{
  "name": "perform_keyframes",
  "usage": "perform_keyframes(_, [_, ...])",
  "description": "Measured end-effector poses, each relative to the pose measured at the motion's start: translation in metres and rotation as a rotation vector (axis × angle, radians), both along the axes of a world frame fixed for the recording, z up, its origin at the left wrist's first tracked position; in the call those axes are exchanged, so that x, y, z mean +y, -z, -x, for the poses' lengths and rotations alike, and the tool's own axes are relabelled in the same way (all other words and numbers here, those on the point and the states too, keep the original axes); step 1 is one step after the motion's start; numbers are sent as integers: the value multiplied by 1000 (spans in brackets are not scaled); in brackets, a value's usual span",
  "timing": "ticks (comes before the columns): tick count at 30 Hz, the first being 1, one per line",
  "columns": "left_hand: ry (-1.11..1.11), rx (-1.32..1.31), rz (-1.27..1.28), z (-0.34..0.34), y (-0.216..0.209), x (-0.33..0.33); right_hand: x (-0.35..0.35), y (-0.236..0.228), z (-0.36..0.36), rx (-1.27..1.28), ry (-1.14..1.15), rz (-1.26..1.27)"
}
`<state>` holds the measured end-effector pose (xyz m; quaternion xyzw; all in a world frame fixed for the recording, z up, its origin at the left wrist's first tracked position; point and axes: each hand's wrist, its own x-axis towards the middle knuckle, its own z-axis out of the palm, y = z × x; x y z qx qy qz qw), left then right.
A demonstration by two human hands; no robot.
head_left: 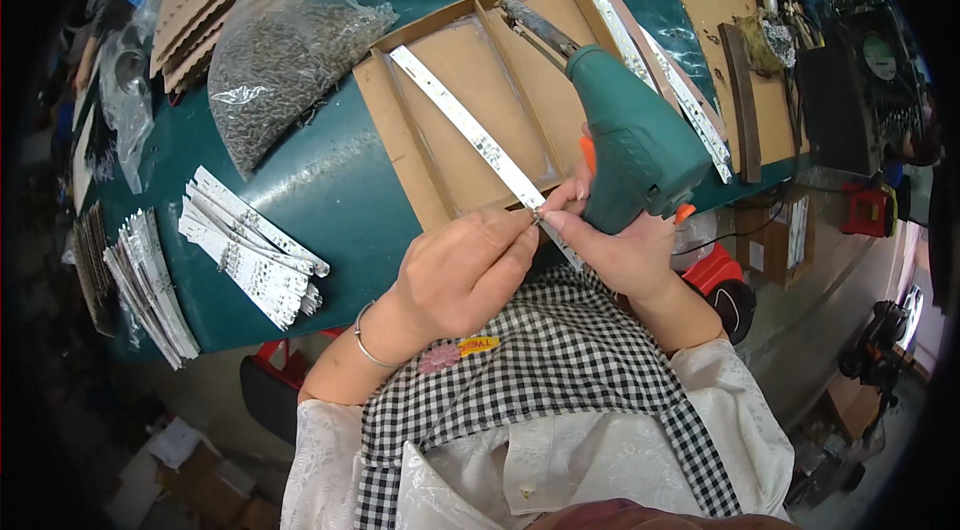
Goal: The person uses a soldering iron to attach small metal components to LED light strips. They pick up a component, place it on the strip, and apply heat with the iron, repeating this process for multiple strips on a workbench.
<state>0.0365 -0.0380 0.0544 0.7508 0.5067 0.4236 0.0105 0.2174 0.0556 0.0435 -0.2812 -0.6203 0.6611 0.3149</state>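
A long white circuit-board strip (460, 125) lies slantwise over a shallow cardboard tray (440, 170), its near end running under my hands. My left hand (465, 265) is closed in a pinch at the strip, near that end. A green pistol-shaped power tool (640, 130) with an orange trigger is in my right hand (630, 255). Its nose points away over the tray. The thumb and a finger of my right hand also meet at the strip, beside my left fingertips. Whatever small part lies between the fingertips is too small to make out.
To the left, a clear bag (285, 60) of small dark metal pieces lies on the green table (340, 165). Fanned white strips (250, 250) are nearer me. Stacked cardboard dividers (205, 5) stand at the far left. More strips (690, 110) and a dark bar (740, 105) lie right.
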Motion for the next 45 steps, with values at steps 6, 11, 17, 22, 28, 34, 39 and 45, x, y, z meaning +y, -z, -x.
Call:
perform_keyframes(6, [60, 26, 7, 2, -1, 4, 0, 6, -5, 7, -15, -37])
perform_keyframes(11, [76, 24, 11, 1, 1, 5, 2, 12, -10, -9, -74, -106])
perform_keyframes(17, [-36, -391, 255, -7, -2, 6, 4, 6, -9, -53, -93, -167])
perform_keyframes(22, [-80, -717, 433, -11, 0, 4, 0, 8, -8, -79, -108, -218])
perform_keyframes(28, [-75, -709, 419, -10, 1, 6, -3, 12, -7, -155, -98, -271])
perform_keyframes(34, [-102, -736, 457, -9, 2, 5, -3, 20, -10, -157, -108, -303])
perform_keyframes(39, [-218, -408, 310, 12, 3, 12, 0, 22, -13, -231, -59, -260])
perform_keyframes(45, [-420, -151, 214, 33, 27, 26, 2, 33, -21, -180, -80, -133])
